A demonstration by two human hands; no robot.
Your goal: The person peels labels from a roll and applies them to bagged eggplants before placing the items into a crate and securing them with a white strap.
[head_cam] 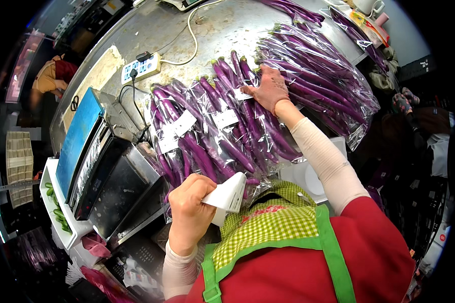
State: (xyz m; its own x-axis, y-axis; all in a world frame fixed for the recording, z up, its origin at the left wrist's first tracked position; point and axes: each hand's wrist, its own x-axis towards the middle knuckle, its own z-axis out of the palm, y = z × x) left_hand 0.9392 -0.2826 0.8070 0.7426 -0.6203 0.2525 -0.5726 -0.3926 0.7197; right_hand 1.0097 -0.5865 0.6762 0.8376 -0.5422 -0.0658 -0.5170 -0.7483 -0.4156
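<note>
My left hand [191, 210], bare, is closed around a folded strip of white labels [227, 193] in front of the apron. My right hand [271, 89], in a reddish work glove, lies on a plastic-wrapped pack of long purple eggplants [250, 117], thumb spread beside a white label [242, 94] on that pack. Its fingertips are partly hidden, near the stems. To the left, more wrapped eggplants [201, 151] carry white labels [224, 118] with print. A large heap of bagged eggplants [318, 75] lies right of my gloved hand.
A wrapping machine with a blue top [79, 121] stands at the left. Behind it a power strip [141, 68] with plugged cords lies on the metal table [167, 30]. A white tray of green vegetables [66, 223] is at lower left. Other people [55, 75] are at the sides.
</note>
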